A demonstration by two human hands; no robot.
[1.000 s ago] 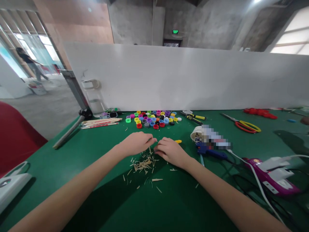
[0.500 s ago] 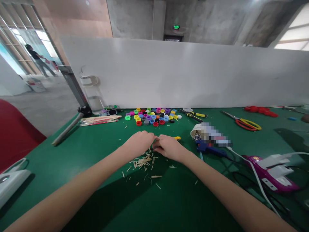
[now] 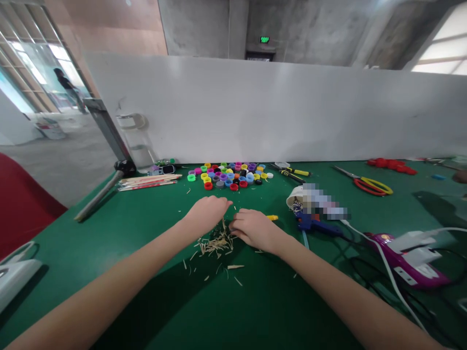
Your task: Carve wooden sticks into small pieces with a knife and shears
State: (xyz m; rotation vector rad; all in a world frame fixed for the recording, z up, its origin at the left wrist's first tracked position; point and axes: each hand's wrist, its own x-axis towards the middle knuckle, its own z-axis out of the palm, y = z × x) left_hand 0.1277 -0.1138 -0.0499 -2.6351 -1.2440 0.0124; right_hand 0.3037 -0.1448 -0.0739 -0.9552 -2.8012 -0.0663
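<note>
My left hand (image 3: 208,213) is closed, palm down, just above a pile of pale wood shavings (image 3: 215,244). A short length of thin wooden stick (image 3: 224,224) shows below its fingers; the rest is hidden. To its right, my right hand (image 3: 257,227) has its fingers curled round a yellow utility knife (image 3: 272,218). Only the yellow end sticks out behind the hand, and the blade is mostly covered. A small gap separates the two hands. Loose slivers and one larger chip (image 3: 235,267) lie on the green table (image 3: 233,311) nearer me.
Colourful bottle caps (image 3: 228,177) spread along the back, beside wooden sticks (image 3: 149,182). At right are a blue glue gun (image 3: 315,224), scissors (image 3: 365,182), pliers (image 3: 292,175) and a purple power strip (image 3: 412,265) with cables. A white partition (image 3: 255,112) stands behind.
My right hand has moved slightly down and away from my left hand, with the yellow knife end lower. The two hands touched or nearly touched before. A distant person has shifted.
</note>
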